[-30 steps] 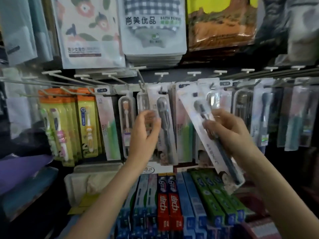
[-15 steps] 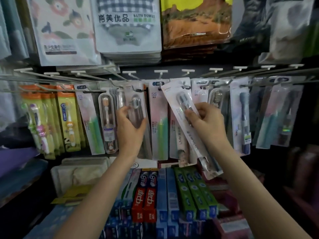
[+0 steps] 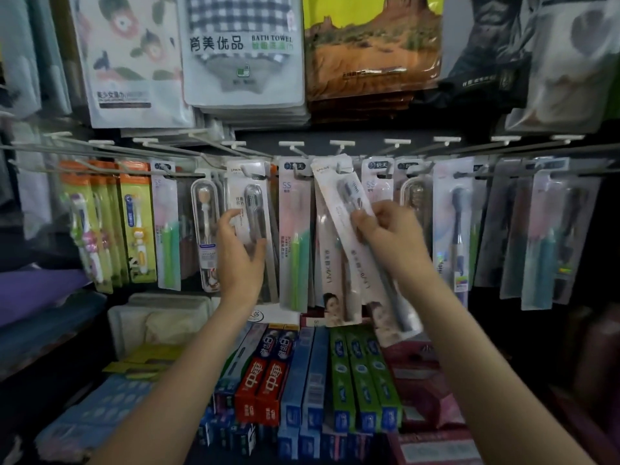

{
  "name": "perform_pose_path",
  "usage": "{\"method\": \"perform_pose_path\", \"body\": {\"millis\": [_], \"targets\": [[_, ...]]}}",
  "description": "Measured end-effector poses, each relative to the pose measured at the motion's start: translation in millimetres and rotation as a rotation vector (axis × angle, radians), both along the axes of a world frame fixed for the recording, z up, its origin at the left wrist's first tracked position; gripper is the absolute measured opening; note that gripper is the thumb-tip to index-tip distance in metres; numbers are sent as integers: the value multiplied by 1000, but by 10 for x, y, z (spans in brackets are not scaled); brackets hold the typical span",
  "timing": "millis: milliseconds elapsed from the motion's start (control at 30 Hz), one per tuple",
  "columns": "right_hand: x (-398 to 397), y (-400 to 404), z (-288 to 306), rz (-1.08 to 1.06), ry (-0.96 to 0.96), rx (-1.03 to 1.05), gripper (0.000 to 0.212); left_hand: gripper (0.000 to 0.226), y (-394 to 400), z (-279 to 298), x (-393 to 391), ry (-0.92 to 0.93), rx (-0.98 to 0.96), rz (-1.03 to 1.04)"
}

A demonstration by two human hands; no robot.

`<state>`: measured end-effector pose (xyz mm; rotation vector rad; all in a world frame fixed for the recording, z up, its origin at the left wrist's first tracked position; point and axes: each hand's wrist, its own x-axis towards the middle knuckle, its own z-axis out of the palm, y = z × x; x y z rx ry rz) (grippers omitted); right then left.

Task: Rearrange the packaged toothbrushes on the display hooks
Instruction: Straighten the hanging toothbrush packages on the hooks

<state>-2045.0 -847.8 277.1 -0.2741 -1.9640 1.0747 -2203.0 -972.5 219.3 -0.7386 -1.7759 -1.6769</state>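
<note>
The tilted pack (image 3: 352, 236), pinched in the right hand (image 3: 392, 236), has been raised to a hook (image 3: 340, 167); hanging seems next. A hung pack (image 3: 250, 209) is gripped by the left hand (image 3: 240, 256).

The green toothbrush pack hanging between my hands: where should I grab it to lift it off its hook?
Pinch the green toothbrush pack by its flat upper card, from the front, just below the hook. It hangs upright and free there; the left hand is nearest.

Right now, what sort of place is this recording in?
Most likely a shop's toiletries display: packaged toothbrushes hang on display hooks, boxed toothpaste is stacked below, and bagged bath towels hang above.
</note>
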Motion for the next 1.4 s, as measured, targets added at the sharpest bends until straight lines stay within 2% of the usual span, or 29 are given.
{"method": "perform_pose_path", "body": {"millis": [133,200,267,333,400,533,667,767,900,1100,1300,1400], "targets": [[-85,-32,-203,-117,39,113,18,53,-56,-56,33,-21,-1,5],[-77,-37,-256,-204,149,199,29,51,-94,-113,57,-6,-6,9],[-62,-121,-258,-301,298,391,28,49,-140,-193,73,12,-16,10],[-94,-289,-257,-285,384,580,23,45,-218,-273,38,25,-18,38],[-187,-511,-282,-159,381,673,22,39,-337,-336,-49,20,-18,88],[-545,-921,-421,66,252,671,22,34,-722,-417,-301,-30,-41,175],[-1133,-1268,-540,246,6,504,34,37,-1190,-469,-591,-80,-81,224],[-1650,-1460,-583,280,-138,376,45,38,-1466,-535,-824,-109,-148,166],[-2295,-1644,-643,208,-172,191,52,40,-1738,-613,-1062,-66,-217,97],[-2841,-1895,-696,-113,-134,242,59,40,-1901,-623,-1261,-15,-210,46],[-2401,-1772,-640,-96,-108,415,59,42,-1873,-585,-1353,-12,-198,-20],[-2009,-1561,-464,-241,-112,581,53,41,-1769,-562,-1366,-17,-182,-44]]}}
